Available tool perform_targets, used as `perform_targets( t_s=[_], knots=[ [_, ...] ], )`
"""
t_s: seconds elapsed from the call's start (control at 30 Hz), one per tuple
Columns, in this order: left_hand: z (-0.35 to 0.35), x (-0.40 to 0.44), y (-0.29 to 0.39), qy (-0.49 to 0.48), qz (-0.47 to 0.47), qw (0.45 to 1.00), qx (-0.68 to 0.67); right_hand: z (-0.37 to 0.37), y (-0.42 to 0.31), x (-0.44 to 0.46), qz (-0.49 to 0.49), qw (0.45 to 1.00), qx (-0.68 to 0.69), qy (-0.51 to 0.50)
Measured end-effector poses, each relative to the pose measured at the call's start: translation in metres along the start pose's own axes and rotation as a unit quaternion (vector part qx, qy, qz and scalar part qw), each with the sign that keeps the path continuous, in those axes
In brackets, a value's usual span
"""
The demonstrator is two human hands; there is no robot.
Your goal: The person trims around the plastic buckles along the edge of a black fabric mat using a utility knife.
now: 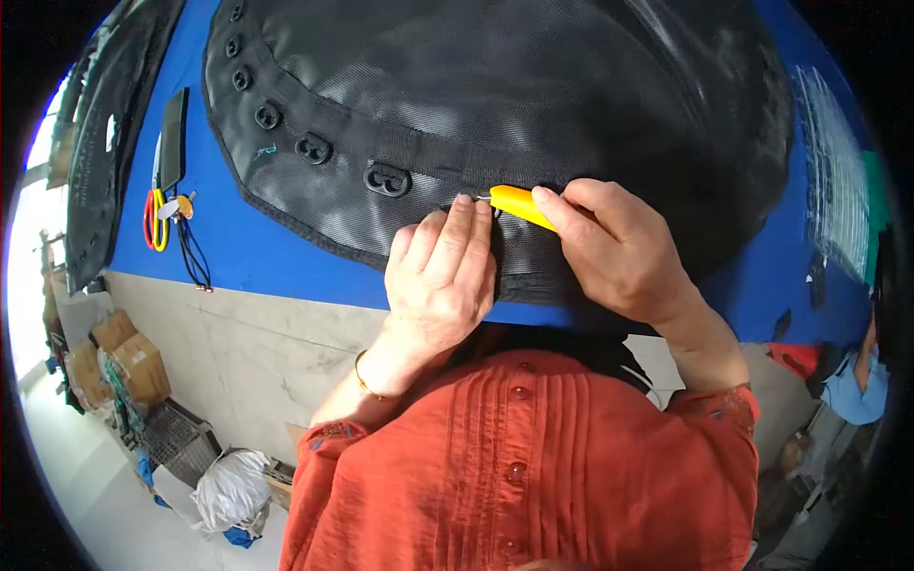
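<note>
A large sheet of black mesh fabric (447,86) with a webbing border lies spread on the blue table. Black plastic two-hole fittings (387,179) run along its curved edge. My right hand (624,249) is closed round a yellow-handled tool (522,206) with a thin metal tip pointing left. That tip meets the border beside the fingertips of my left hand (443,276), so its exact shape is hidden. My left hand lies on the fabric, fingers stretched out, pressing near the tip.
Scissors (155,219) with red and yellow handles lie left on the blue table (286,284), beside a dark flat strip (173,138) and a looped cord (195,255). Another black panel (105,162) is farther left. Clear plastic sheets (836,171) lie right. Cardboard boxes (138,366) stand on the floor.
</note>
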State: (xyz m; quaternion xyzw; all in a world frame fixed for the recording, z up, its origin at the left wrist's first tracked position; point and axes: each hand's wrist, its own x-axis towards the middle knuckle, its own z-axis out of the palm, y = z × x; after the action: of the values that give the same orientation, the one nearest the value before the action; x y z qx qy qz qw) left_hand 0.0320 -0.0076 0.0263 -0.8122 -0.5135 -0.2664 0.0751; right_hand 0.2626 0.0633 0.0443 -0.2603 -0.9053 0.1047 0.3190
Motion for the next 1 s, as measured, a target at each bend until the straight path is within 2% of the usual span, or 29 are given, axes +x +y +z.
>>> perform_targets(
  t_s=[0.43,0.53,0.63,1.0],
  knots=[
    [-0.004,0.001,0.001,-0.007,-0.002,1.000,0.015,-0.003,-0.009,-0.002,0.032,0.998,0.045,-0.008],
    [-0.004,0.001,0.001,-0.008,-0.002,1.000,0.014,-0.005,-0.008,-0.004,0.024,1.000,0.002,-0.019],
    [-0.003,0.000,0.001,-0.010,-0.004,1.000,0.008,-0.004,-0.008,-0.005,0.032,0.999,0.033,-0.010],
    [-0.005,0.003,0.003,-0.018,-0.009,1.000,0.005,-0.017,-0.012,-0.005,0.051,0.997,0.012,-0.051]
  ],
)
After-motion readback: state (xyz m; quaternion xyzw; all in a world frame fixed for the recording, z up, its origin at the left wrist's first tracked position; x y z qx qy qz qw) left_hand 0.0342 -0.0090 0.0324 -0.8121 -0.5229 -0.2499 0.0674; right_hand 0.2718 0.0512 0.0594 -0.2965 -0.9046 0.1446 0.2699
